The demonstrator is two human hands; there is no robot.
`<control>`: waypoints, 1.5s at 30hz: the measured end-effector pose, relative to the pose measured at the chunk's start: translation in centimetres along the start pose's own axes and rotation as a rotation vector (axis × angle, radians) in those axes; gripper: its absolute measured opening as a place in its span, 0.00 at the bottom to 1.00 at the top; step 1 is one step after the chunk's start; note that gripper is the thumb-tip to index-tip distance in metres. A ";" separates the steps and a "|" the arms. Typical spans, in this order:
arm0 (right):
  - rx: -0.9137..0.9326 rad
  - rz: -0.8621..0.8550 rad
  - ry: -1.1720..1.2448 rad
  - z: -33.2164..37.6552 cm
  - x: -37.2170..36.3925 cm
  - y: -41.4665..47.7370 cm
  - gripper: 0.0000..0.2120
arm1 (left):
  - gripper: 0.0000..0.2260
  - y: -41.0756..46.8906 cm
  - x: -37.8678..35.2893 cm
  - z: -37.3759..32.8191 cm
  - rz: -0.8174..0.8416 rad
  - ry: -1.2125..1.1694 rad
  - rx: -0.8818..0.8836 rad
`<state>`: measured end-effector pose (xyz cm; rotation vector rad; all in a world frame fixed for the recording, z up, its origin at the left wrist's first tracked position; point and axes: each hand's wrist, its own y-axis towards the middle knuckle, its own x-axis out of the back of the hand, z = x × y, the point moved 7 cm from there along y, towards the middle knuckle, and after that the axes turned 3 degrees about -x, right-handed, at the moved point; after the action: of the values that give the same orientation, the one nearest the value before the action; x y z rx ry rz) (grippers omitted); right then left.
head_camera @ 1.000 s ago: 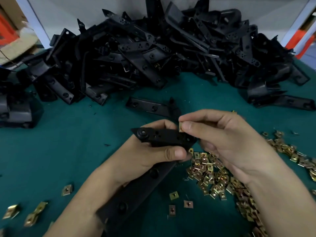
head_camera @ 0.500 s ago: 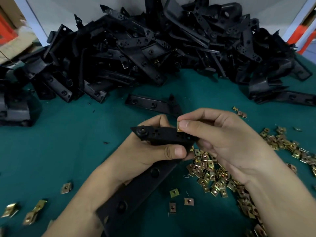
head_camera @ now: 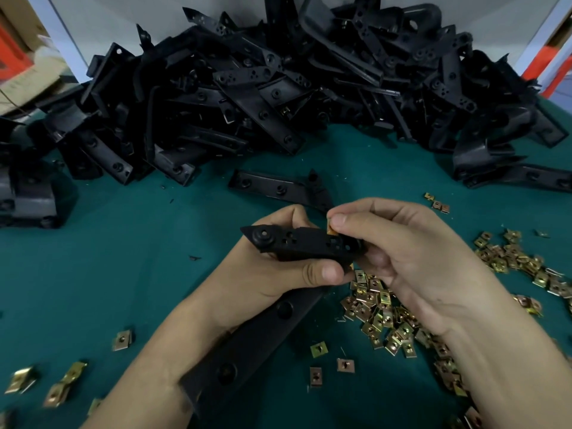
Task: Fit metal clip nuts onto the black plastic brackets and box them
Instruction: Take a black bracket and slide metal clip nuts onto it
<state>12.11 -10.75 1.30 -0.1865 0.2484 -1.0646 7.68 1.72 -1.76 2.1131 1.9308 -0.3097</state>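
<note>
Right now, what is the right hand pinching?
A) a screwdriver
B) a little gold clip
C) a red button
B: the right hand pinches a small gold-coloured clip nut at the edge of the black bracket, which the left hand grips.

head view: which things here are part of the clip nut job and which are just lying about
In the job: left hand gripping the bracket; right hand pinching a clip nut at the bracket's edge; nut heap; bracket pile.
Lying about: cardboard, far left; orange panel, far right.
</note>
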 end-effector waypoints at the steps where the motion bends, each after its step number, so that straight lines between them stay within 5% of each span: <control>1: 0.001 -0.014 -0.026 -0.1 0.2 0.1 0.05 | 0.18 0.0 0.0 0.1 -0.001 0.002 0.015; 10: 0.044 -0.020 -0.003 0.1 0.3 0.1 0.06 | 0.24 0.0 -0.4 0.0 0.002 0.018 0.001; 20: 0.114 0.038 -0.113 0.1 0.0 0.3 0.06 | 0.16 0.0 0.1 0.0 -0.071 -0.029 -0.064; 28: 0.050 -0.024 0.174 -1.4 1.8 1.6 0.32 | 0.17 -0.8 2.1 -0.2 -0.147 0.193 0.051; 36: 0.080 -0.066 0.244 -1.1 2.7 1.3 0.11 | 0.19 0.0 3.2 -1.0 -0.117 -0.107 -0.022; 42: 0.160 -0.120 0.209 -0.2 3.1 1.1 0.09 | 0.23 -0.2 3.1 -0.6 -0.083 -0.133 0.015; 45: 0.189 -0.128 0.141 -0.1 3.2 1.2 0.11 | 0.17 -0.4 2.6 -0.5 -0.022 -0.115 0.013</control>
<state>14.53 -13.01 0.55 0.0441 0.2637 -1.2232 7.47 4.35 -2.16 2.0361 1.8920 -0.4389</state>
